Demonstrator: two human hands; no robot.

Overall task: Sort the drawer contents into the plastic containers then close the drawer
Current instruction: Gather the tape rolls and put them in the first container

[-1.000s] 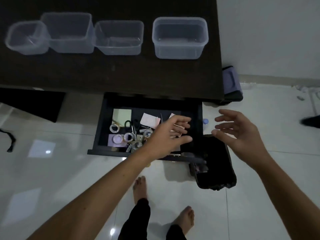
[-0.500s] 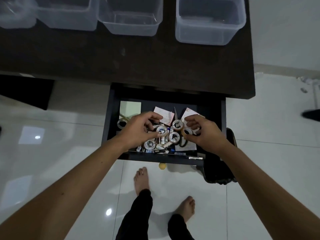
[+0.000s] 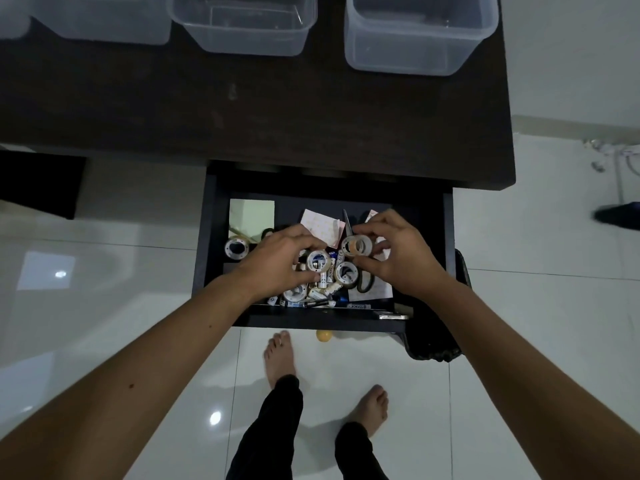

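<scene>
The dark drawer [image 3: 214,237] stands pulled out under the desk, full of tape rolls, batteries, paper notes and scissors. My left hand [image 3: 280,258] pinches a small tape roll [image 3: 318,260] just above the pile. My right hand [image 3: 398,254] holds two tape rolls [image 3: 356,245] stacked side by side between thumb and fingers. Another tape roll [image 3: 236,248] lies at the drawer's left, one more [image 3: 345,273] between my hands. Clear plastic containers [image 3: 415,36] [image 3: 242,26] stand on the desk at the top.
The dark desk top [image 3: 311,109] spans the upper view. A black bin [image 3: 436,341] stands right of the drawer on the white tile floor. A small yellow ball [image 3: 324,336] lies under the drawer front. My bare feet are below.
Both hands reached into the drawer from above it. The left took hold of one tape roll; the right gathered two rolls and lifted them slightly.
</scene>
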